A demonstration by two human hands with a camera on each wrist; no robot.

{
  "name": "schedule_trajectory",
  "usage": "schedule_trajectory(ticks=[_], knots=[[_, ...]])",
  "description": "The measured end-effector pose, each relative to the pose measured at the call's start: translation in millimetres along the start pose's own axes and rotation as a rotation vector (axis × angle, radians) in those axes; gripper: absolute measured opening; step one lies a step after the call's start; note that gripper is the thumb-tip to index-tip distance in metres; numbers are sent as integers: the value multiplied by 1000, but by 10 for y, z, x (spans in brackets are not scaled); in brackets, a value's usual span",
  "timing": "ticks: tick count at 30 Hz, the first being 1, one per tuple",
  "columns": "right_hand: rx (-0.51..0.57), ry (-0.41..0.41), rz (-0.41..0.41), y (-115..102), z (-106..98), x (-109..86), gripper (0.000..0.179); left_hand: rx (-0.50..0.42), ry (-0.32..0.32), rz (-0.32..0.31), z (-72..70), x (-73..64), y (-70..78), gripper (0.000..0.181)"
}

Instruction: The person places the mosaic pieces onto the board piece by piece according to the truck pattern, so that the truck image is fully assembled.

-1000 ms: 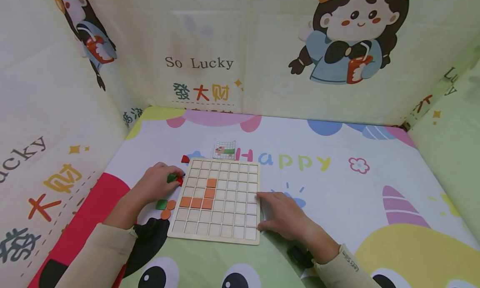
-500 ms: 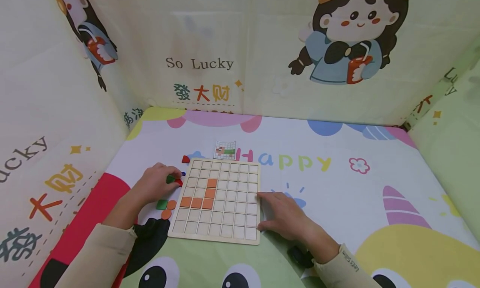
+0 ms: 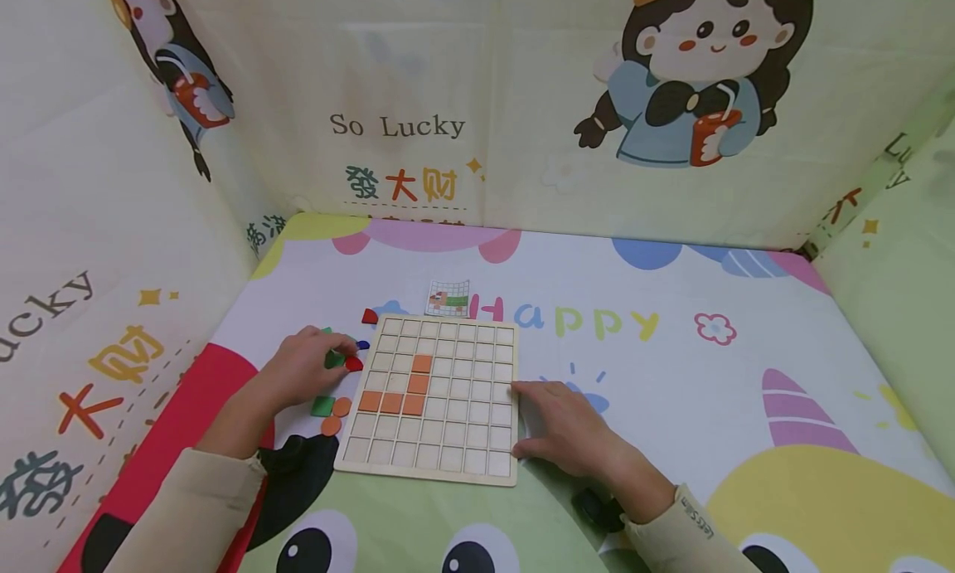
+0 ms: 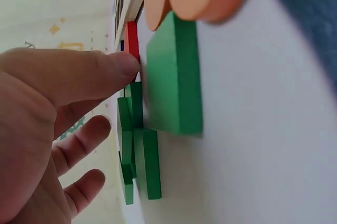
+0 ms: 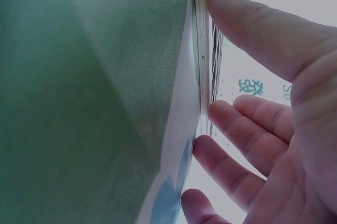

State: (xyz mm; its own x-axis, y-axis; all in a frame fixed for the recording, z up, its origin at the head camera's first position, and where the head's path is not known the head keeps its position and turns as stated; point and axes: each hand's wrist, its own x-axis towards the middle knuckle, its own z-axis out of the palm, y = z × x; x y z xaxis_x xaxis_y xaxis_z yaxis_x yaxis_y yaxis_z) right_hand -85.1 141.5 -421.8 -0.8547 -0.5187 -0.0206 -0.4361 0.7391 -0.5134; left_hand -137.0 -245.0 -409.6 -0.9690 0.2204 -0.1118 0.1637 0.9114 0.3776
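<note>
My left hand (image 3: 309, 361) is beside the left edge of the pale wooden grid board (image 3: 453, 434), thumb and fingertips apart. Its thumb tip is right at a red piece (image 3: 354, 363), with a small blue piece (image 3: 362, 346) just beyond. Several green blocks (image 4: 147, 163) lie below the fingers in the left wrist view, partly hidden by the hand in the head view. Orange squares (image 3: 413, 405) sit in the board's cells in an L-like shape. My right hand (image 3: 563, 424) rests against the board's right edge, thumb and fingers spread along it.
Two orange round pieces (image 3: 331, 426) and a green square (image 3: 322, 406) lie left of the board. A red piece (image 3: 369, 316) lies by its far left corner. Behind the board is a small printed pattern card (image 3: 448, 298). Printed cloth walls (image 3: 522, 183) surround the table.
My left hand has shifted slightly left, uncovering more of the red and blue pieces and a green one behind it. The right hand and the board stay in place.
</note>
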Motion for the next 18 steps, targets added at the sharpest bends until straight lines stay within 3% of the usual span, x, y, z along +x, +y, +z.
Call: schedule_trajectory(ticks=[5,12,18], knots=[[2,7,-11,-2,0,-2,73,13,10,4,15,0,-9,38],[9,2,-14,-3,-5,-6,74,-30,55,1,10,-9,1,50],[9,-7,4,-6,-10,2,75,-26,73,72,1,-28,17,47]])
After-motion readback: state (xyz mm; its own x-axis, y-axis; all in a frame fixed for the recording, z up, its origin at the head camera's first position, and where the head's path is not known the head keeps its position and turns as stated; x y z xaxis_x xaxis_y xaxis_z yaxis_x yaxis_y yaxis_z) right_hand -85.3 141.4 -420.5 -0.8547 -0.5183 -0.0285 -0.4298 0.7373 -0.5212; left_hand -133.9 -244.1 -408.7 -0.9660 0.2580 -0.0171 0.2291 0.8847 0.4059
